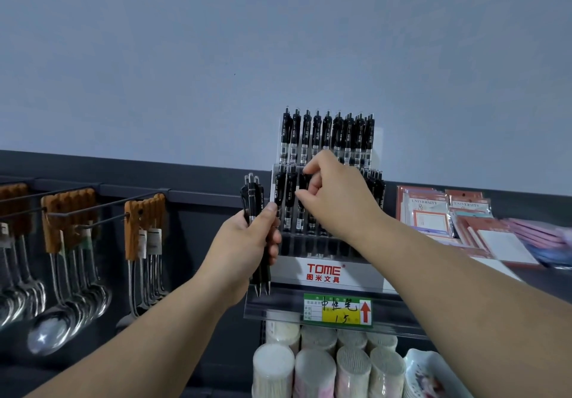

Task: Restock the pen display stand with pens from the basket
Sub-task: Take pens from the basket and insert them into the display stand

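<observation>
Pen (303,181) between fingers (311,167) of right hand (337,199)

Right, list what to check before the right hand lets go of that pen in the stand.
1. Right hand pinches a front-row pen near its top: ok.
2. That pen pushed fully down: cannot tell, the hand covers its top.
3. Left hand grips the spare pens, tips down: ok.
4. Display stand stands upright: ok.
5. Free front-row places further right: cannot tell, the hand hides them.
6. Back row filled: ok.
</observation>
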